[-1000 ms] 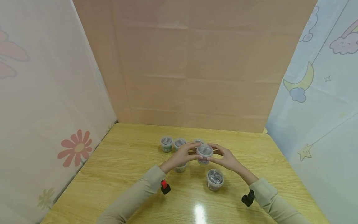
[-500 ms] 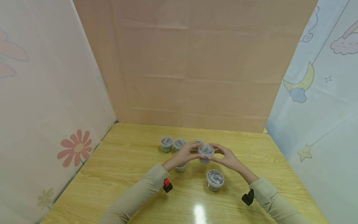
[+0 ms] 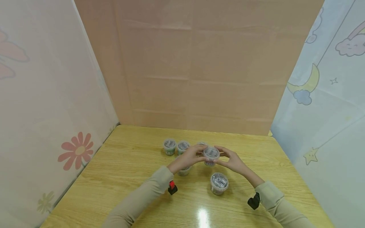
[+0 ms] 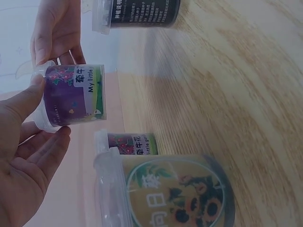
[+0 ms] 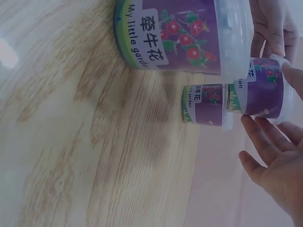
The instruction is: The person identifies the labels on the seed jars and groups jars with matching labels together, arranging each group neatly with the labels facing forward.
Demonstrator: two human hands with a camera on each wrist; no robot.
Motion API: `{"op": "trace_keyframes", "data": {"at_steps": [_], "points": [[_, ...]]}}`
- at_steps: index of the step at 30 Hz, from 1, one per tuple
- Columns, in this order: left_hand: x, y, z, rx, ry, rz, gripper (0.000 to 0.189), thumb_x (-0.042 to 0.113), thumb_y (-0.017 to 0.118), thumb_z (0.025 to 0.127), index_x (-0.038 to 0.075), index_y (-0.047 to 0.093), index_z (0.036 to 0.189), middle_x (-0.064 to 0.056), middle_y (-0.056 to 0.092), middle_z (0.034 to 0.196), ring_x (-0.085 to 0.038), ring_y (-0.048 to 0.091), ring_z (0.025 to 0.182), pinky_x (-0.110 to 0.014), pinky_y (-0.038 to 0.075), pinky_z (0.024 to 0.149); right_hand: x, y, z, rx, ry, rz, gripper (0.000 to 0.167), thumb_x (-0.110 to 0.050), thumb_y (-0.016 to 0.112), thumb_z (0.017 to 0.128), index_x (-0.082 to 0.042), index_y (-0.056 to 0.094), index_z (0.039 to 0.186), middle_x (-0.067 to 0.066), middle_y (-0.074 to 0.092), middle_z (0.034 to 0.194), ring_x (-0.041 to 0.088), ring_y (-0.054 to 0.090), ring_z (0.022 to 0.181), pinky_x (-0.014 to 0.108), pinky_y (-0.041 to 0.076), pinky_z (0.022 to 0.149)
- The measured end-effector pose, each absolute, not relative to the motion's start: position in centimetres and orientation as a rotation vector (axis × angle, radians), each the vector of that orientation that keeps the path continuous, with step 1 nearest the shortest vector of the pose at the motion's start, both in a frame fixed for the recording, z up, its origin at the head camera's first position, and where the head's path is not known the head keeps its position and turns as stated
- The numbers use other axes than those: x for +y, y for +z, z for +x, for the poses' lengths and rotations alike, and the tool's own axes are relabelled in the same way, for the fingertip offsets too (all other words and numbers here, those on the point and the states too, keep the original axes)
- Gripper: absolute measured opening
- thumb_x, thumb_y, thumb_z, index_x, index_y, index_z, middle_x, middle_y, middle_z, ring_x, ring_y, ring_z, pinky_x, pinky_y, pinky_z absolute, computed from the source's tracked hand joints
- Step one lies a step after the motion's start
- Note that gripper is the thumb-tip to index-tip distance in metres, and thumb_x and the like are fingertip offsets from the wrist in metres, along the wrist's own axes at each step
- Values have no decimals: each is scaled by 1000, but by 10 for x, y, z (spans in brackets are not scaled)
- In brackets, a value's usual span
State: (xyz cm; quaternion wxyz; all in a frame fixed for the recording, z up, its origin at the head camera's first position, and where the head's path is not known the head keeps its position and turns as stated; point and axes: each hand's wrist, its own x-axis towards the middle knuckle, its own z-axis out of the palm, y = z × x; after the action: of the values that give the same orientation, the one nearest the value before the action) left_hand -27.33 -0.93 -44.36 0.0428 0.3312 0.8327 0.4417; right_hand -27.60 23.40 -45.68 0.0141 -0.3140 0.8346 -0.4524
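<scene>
Both hands hold one small plastic seed cup [image 3: 211, 154] with a purple flower label and a clear lid, upright above the table. My left hand [image 3: 189, 157] pinches its rim from the left, thumb in front and fingers behind. From the right, my right hand [image 3: 231, 162] pinches the same rim. In the left wrist view a sunflower-label cup [image 4: 175, 194] stands close below the left hand; the left wrist partly hides this cup [image 3: 184, 171] in the head view. Another purple cup [image 5: 206, 104] stands behind the held one, partly hidden. A further purple-label cup [image 3: 219, 183] stands in front.
Two cups with greenish labels, the outer cup [image 3: 169, 147] and the inner cup [image 3: 183, 146], stand at the back left of the wooden table [image 3: 128, 164]. A brown paper sheet [image 3: 194, 69] rises behind the table. Printed cloths [image 3: 322, 126] flank both sides.
The held cup and both hands have shifted slightly to the right, the left forearm following. The standing cups have stayed in place.
</scene>
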Motion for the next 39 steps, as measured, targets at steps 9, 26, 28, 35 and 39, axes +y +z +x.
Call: {"op": "trace_keyframes", "data": {"at_steps": [9, 26, 28, 35, 39], "points": [[-4, -443, -275, 2579, 1312, 984, 61, 32, 61, 87, 7, 41, 140, -1, 51, 130, -8, 53, 113, -18, 45, 93, 234, -457, -275, 2627, -1410, -991, 65, -20, 70, 84, -2, 40, 139, 21, 49, 133, 36, 58, 105, 59, 46, 84], [2, -444, -284, 2817, 926, 1081, 53, 33, 59, 89, 9, 49, 135, -4, 51, 133, -13, 58, 107, -17, 49, 85, 239, -466, -281, 2654, -1392, -943, 69, -28, 70, 83, -6, 39, 141, 18, 48, 134, 37, 56, 109, 60, 45, 87], [3, -444, -284, 2805, 934, 1070, 52, 35, 59, 89, 11, 50, 134, -2, 51, 132, -12, 57, 109, -16, 48, 86, 239, -467, -281, 2657, -1397, -942, 68, -27, 70, 83, -7, 39, 141, 18, 48, 135, 37, 56, 109, 59, 45, 87], [4, -443, -286, 2859, 840, 1051, 54, 40, 57, 89, 15, 48, 136, 1, 51, 133, -11, 53, 115, -19, 46, 91, 241, -470, -286, 2665, -1394, -948, 67, -28, 69, 84, -7, 39, 140, 19, 47, 135, 39, 56, 109, 60, 45, 86], [4, -442, -287, 2880, 775, 1046, 57, 42, 55, 89, 15, 44, 139, 0, 50, 135, -12, 52, 117, -21, 47, 91, 242, -470, -287, 2664, -1407, -933, 67, -26, 70, 84, -6, 40, 140, 20, 48, 135, 40, 56, 109, 60, 45, 87]]}}
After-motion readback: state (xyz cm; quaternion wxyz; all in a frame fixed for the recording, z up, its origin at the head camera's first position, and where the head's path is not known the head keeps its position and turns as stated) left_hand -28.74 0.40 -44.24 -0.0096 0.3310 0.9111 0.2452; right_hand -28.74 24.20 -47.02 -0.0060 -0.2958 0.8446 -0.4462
